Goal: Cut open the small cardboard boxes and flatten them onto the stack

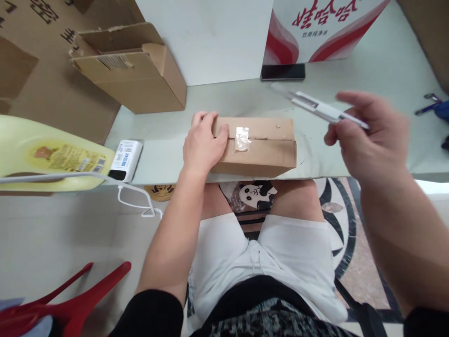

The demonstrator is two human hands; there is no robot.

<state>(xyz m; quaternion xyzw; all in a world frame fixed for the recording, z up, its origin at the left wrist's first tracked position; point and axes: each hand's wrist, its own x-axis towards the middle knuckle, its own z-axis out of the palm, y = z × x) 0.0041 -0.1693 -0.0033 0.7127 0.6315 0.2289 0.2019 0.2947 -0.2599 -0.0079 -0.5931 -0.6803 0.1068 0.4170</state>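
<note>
A small brown cardboard box (263, 157) lies at the front edge of the pale table, with a strip of clear tape (242, 139) across its top seam. My left hand (205, 142) grips the box's left end, thumb on top. Up to the right, apart from the box, my right hand (368, 131) holds a white utility knife (317, 106) between thumb and fingers. The knife's blade is out, slightly blurred, and points left toward a black phone-like slab (283, 72).
An open carton (140, 70) stands at the back left. Near the left edge are a yellow bottle (52, 154), a white device (126, 160) and a white cable (135, 206). A red-and-white carton (319, 32) is behind. Blue-handled metal tools (435, 107) lie far right.
</note>
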